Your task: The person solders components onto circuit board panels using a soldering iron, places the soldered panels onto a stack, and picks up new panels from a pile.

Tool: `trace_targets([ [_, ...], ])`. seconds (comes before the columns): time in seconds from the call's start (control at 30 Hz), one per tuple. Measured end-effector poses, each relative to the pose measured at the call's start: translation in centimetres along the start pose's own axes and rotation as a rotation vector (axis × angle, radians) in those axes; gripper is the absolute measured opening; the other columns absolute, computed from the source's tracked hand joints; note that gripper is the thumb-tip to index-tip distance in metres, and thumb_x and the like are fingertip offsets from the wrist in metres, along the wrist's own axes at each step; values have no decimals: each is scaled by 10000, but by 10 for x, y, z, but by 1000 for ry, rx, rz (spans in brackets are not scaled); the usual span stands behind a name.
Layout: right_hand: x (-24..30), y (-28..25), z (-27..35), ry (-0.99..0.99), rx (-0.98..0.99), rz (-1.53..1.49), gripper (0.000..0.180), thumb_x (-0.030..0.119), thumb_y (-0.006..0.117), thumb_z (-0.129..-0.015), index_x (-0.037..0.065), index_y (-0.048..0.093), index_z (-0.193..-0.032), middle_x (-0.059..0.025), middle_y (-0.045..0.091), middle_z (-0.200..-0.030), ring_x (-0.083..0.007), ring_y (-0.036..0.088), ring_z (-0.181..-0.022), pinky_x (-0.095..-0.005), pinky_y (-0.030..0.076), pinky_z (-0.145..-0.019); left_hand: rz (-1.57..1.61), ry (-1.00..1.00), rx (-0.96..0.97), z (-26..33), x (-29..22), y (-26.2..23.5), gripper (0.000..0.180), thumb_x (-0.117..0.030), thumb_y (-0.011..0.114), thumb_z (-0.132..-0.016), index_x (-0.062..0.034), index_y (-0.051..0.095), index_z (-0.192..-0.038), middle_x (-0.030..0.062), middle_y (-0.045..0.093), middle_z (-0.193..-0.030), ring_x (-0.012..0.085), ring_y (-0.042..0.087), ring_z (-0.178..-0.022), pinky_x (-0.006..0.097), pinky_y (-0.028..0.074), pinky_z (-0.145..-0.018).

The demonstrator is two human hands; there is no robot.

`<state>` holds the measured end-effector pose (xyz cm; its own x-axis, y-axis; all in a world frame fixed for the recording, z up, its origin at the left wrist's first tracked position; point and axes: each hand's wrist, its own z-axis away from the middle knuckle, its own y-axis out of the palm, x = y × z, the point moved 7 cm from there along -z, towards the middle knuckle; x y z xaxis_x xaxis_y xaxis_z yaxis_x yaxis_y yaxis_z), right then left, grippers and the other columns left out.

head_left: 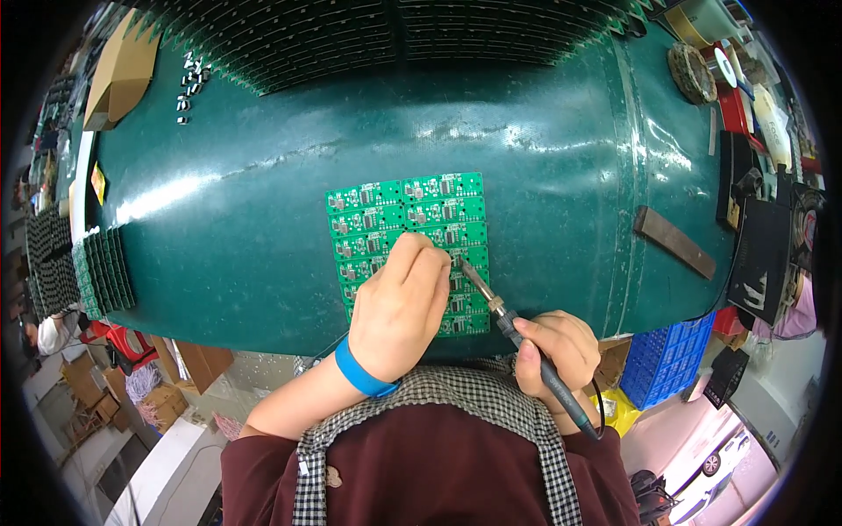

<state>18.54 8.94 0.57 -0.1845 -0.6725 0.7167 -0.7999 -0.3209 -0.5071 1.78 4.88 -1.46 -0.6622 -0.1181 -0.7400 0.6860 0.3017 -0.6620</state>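
Observation:
A green circuit board panel (364, 219), made of several small boards in two columns, lies flat on the green table mat. Over its middle rests my left hand (402, 294), a blue band round the wrist, with the fingers bent together and pointing down at the board. Whatever its fingertips pinch is hidden beneath them. My right hand (561, 355) grips a soldering iron (504, 320) by its dark handle. The iron's tip meets the right column of the panel, close beside my left fingertips. A black cord loops from the handle's lower end.
Racks of stacked circuit boards (395, 39) stand along the far edge, and more boards (103, 272) at the left. Small metallic parts (189, 83) lie near a cardboard box (123, 70). A dark bar (674, 243) and a black box (761, 260) are at the right, a blue crate (667, 359) below.

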Motion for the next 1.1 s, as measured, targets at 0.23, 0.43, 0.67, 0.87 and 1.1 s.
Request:
trace_targets([
  [0.23,4,0,8,-6,4,-14,142,52,645,-736,-18,666,-858,-81,594,-644,-202,596,-510,-286,492,-469,-35,-11,76,4,3,4,131,32,652,-783,-35,624,-893,85,542,-883,235,592,-639,333,479,-554],
  [0.43,8,-10,14,-7,-45,3,135,66,631,-743,-17,673,-841,-77,590,-627,-204,593,-506,-294,494,-470,45,-93,110,10,2,-2,154,34,645,-766,-20,559,-882,104,515,-848,282,586,-661,364,483,-557],
  [0.67,9,-6,17,-16,-13,7,127,54,633,-736,-15,669,-836,-73,592,-633,-204,593,-505,-297,495,-474,75,-27,119,16,-1,2,150,50,629,-767,-13,551,-878,121,528,-869,300,587,-715,371,490,-611],
  [0.87,11,-4,18,-31,-10,12,137,43,637,-720,-12,671,-841,-69,587,-635,-198,596,-516,-284,491,-473,73,28,84,17,-2,4,156,54,642,-767,-18,584,-893,100,539,-863,240,566,-659,336,469,-575],
  [1.1,16,-4,26,-34,-11,2,148,45,645,-712,-12,671,-846,-66,587,-638,-196,597,-520,-288,493,-477,-73,97,65,22,-5,3,154,21,703,-746,-41,612,-854,67,548,-838,194,547,-604,307,452,-534],
])
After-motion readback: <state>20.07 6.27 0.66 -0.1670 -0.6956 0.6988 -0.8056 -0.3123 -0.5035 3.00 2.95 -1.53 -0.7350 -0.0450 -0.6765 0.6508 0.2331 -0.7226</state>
